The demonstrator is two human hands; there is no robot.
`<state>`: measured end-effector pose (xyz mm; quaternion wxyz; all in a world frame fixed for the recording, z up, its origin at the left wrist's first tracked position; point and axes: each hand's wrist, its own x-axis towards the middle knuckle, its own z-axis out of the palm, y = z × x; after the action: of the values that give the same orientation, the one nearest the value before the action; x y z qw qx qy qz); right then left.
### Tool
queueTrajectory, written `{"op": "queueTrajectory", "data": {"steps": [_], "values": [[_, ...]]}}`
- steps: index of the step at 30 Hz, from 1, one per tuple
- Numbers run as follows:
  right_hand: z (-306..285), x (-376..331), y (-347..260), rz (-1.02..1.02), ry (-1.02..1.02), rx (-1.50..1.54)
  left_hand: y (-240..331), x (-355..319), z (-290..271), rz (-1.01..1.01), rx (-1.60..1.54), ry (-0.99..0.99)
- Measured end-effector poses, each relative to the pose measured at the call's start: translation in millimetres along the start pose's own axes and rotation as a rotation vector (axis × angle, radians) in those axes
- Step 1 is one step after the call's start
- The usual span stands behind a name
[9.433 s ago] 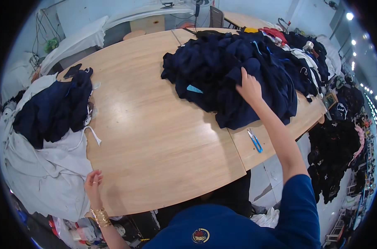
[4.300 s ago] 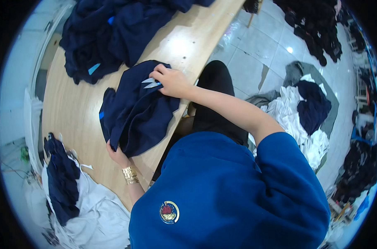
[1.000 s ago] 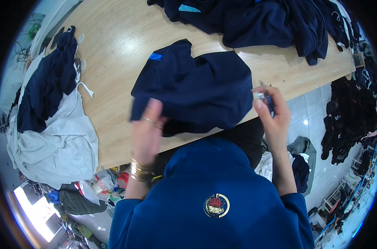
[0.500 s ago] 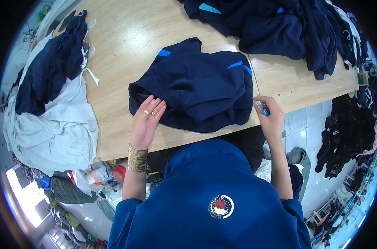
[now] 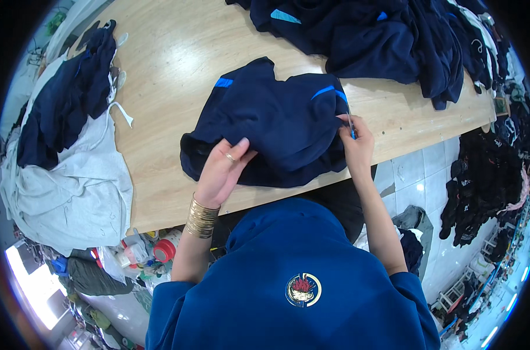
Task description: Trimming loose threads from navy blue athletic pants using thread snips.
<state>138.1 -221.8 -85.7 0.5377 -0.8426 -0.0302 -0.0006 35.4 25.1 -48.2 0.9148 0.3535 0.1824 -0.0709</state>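
A navy pair of shorts (image 5: 276,116) with bright blue side accents lies bunched on the table in front of me. My left hand (image 5: 221,169), wearing rings and a stack of gold bangles, is at its near left edge. Thumb and fingers close on a fold of the cloth there. At the right edge of the shorts, my right hand (image 5: 358,140) is closed around small blue-handled snips (image 5: 353,133). Their thin metal blades point away from me, beside the blue accent. My right fingertips touch or nearly touch the cloth; I cannot tell which.
More navy garments (image 5: 382,52) are heaped on the far right of the pale wooden table (image 5: 160,76). Grey cloth (image 5: 72,192) and another navy garment (image 5: 72,99) hang over its left end. Dark clothes (image 5: 481,186) lie beyond the right edge, above the tiled floor (image 5: 419,175).
My left hand has moved right and curled from spread fingers onto the cloth. My right hand has come left and farther away, bringing the snips to the edge of the shorts.
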Motion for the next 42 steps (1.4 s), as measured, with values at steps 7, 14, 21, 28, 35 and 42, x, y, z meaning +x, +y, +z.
{"op": "queueTrajectory", "data": {"steps": [7, 14, 21, 28, 35, 42], "values": [[-14, -25, -30, -0.182, -0.095, 0.005, 37, -9, -32, 0.156, 0.679, 0.19], [0, -45, -37, 0.531, -0.261, 0.756, 31, -12, 40, 0.638, 1.35, 0.033], [2, -46, -45, 0.62, -0.29, 0.96, -16, 29, 50, 0.801, 1.387, -0.152], [-7, -39, -41, 0.495, -0.372, 0.58, -23, 41, 51, 0.822, 1.312, -0.195], [-38, -26, -62, -0.409, -0.244, -0.528, -21, 33, 53, 0.452, 1.198, -0.117], [-36, -28, -73, -0.39, -0.387, -0.672, -24, 34, 55, 0.471, 1.169, -0.095]]}}
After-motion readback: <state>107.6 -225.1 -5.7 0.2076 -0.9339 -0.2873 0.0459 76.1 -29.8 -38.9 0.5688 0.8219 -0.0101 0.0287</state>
